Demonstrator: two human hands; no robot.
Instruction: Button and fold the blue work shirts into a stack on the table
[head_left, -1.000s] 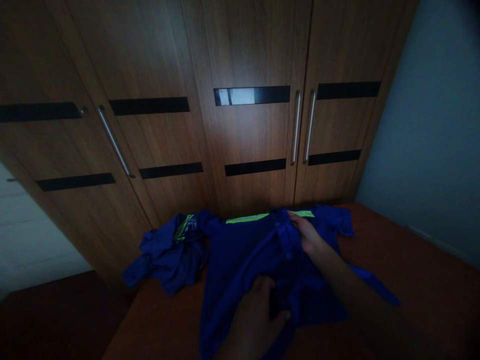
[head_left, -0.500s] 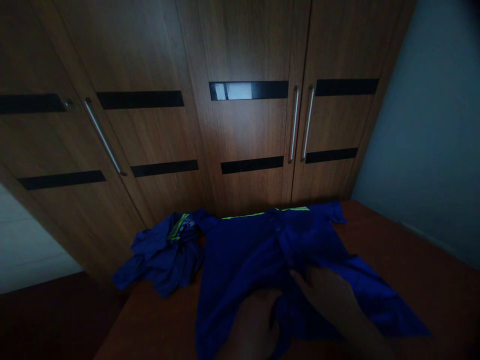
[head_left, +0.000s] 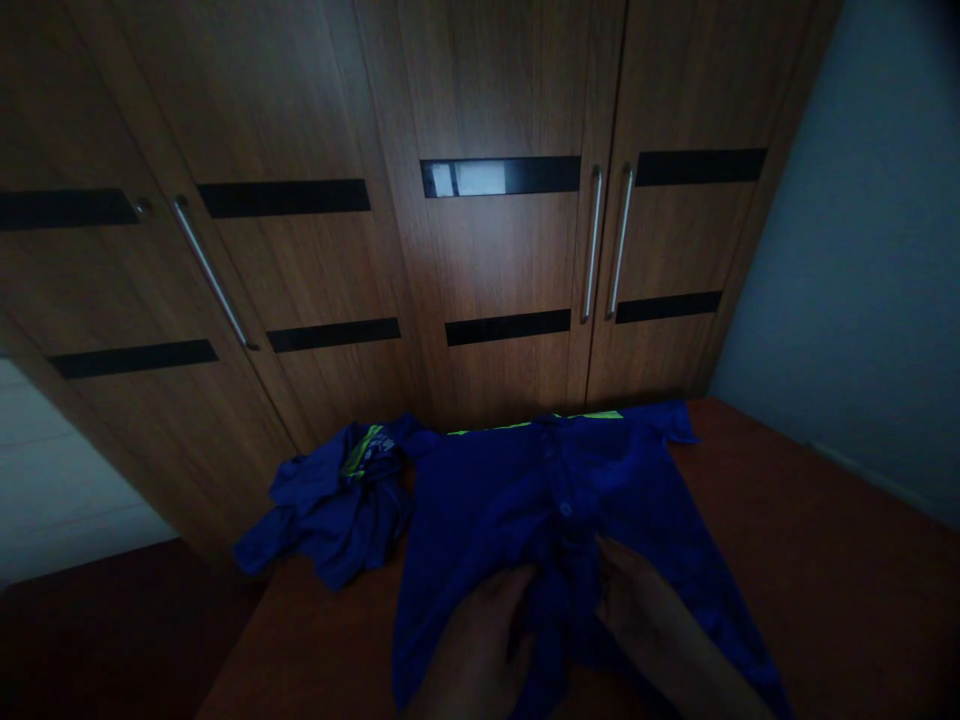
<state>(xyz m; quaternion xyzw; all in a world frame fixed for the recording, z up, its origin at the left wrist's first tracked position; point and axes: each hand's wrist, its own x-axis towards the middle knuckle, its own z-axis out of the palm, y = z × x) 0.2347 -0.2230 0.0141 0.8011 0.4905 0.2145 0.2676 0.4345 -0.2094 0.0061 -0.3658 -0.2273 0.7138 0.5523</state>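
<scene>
A dark blue buttoned shirt (head_left: 480,500) lies spread on a reddish-brown surface, with yellow-green strips along its shoulders and its collar end away from me. Its front placket runs down the middle, and a button shows near the upper part. My left hand (head_left: 487,635) is closed on the cloth at the left front edge, fingers curled beside the placket. On the other side of the placket, my right hand (head_left: 637,600) pinches the right front edge. Dim light hides both sets of fingertips in part, and any button between them cannot be made out.
A crumpled blue garment (head_left: 334,510) with yellow-green trim lies left of the shirt, near the edge of the reddish-brown surface (head_left: 300,640). A wooden wardrobe (head_left: 495,260) with metal handles stands behind. A pale wall (head_left: 855,250) rises at the right.
My right hand has drawn the shirt's right front panel inward, so its lower corner no longer spreads far right. Both hands now hold the two front edges close to the middle.
</scene>
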